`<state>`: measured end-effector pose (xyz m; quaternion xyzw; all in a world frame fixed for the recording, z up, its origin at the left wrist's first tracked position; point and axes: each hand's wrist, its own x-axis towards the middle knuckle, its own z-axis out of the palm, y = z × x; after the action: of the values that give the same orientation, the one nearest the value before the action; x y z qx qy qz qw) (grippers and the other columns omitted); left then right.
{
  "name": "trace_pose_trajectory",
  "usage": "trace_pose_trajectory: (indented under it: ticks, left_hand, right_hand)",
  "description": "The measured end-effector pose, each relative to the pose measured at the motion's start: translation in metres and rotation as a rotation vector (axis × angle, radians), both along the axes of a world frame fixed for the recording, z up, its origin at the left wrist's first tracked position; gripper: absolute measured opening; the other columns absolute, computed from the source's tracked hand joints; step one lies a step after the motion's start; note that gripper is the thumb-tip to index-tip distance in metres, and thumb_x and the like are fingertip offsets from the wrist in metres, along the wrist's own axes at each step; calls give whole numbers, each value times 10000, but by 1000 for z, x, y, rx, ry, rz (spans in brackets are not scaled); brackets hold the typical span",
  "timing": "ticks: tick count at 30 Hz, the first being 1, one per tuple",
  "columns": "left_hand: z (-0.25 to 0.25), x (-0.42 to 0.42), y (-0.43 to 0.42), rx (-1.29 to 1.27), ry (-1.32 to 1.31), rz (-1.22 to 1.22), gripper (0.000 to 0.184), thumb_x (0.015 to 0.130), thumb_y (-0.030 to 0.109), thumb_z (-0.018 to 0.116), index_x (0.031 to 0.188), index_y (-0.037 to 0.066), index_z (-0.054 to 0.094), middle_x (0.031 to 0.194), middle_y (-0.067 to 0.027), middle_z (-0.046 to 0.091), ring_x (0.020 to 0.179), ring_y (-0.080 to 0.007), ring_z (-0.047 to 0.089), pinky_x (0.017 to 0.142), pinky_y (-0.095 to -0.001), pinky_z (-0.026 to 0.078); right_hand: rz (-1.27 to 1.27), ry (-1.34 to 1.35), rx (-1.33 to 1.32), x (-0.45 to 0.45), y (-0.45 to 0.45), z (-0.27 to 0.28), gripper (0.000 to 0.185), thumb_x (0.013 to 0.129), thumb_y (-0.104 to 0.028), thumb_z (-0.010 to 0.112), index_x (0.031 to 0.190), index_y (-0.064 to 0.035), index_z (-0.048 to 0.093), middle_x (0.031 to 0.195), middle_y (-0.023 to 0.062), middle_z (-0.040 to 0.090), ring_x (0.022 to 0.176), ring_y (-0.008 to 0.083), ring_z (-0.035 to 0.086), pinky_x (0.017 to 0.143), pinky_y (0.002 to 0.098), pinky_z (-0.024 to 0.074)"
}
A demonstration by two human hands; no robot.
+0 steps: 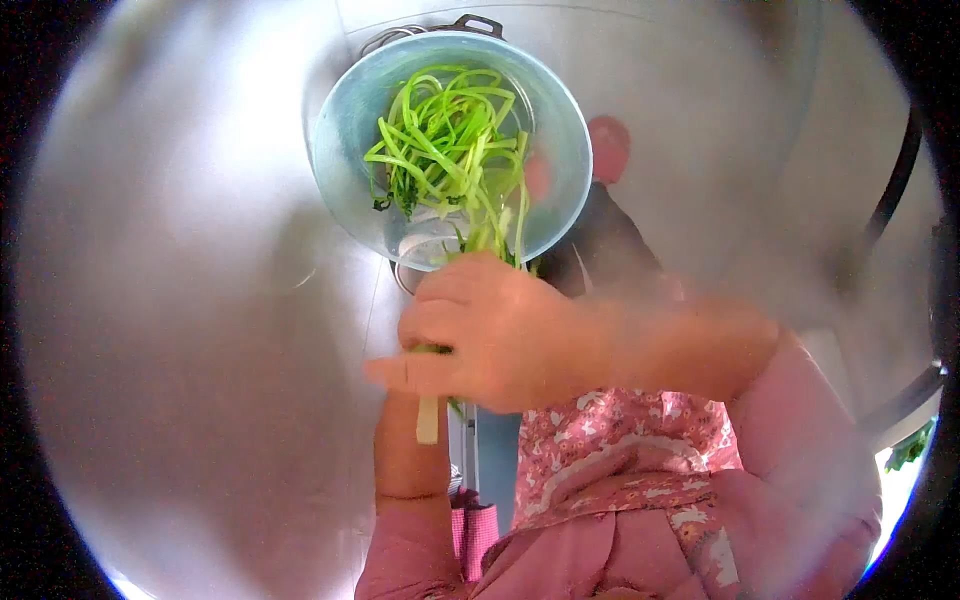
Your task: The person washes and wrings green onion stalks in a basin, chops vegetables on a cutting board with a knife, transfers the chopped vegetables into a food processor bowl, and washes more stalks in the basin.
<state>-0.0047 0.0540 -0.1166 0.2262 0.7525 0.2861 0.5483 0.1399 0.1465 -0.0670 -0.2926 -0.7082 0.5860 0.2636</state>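
Observation:
A light blue, see-through bowl holds a tangle of green vegetable stems, some with darker leafy ends. My right hand reaches across from the right at the bowl's near rim, closed around a bunch of these stems. Some stems trail from its far side into the bowl. Below its fingers a flat, pale strip sticks out; I cannot tell whether it is a stalk end or a handle. My left hand is mostly hidden behind the right one, with the left forearm rising from below, so its fingers and grip do not show clearly.
Behind the bowl show a black handle and metal rings. A rounded pink item and a dark trouser leg lie to its right. A dark hose or cable runs along the right side. Smooth grey flooring extends leftward.

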Motion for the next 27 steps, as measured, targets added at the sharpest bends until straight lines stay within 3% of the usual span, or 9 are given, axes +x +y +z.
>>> trace_pose_trajectory:
  ticks: [6,16,26,27]
  left_hand:
    - [11,-5,-9,10,-38,64,634,691,75,742,1250,27,445,1164,-80,531,1081,-192,529,911,-318,434]
    - [14,-5,-15,9,-74,84,631,717,81,730,1267,29,425,1199,-85,505,1110,-200,508,936,-328,418]
    - [15,-8,-21,-3,-132,95,627,743,88,717,1283,31,404,1234,-90,479,1140,-208,487,961,-338,402]
    - [15,-9,-24,-3,-162,95,627,745,88,716,1285,31,402,1238,-90,477,1143,-208,485,963,-339,400]
  right_hand:
    - [-117,-12,2,-14,-3,2,163,637,-204,653,761,-136,572,725,26,503,679,207,556,578,338,443]
    - [-294,33,-15,-29,-3,-25,234,657,-236,708,608,-124,509,618,36,469,553,226,539,490,353,429]
    - [-267,78,-30,-29,1,-35,233,654,-228,713,625,-123,507,604,31,454,556,239,537,476,374,411]
    - [-158,51,-112,-29,2,-39,253,647,-233,736,763,-116,544,694,58,510,618,256,570,523,364,449]
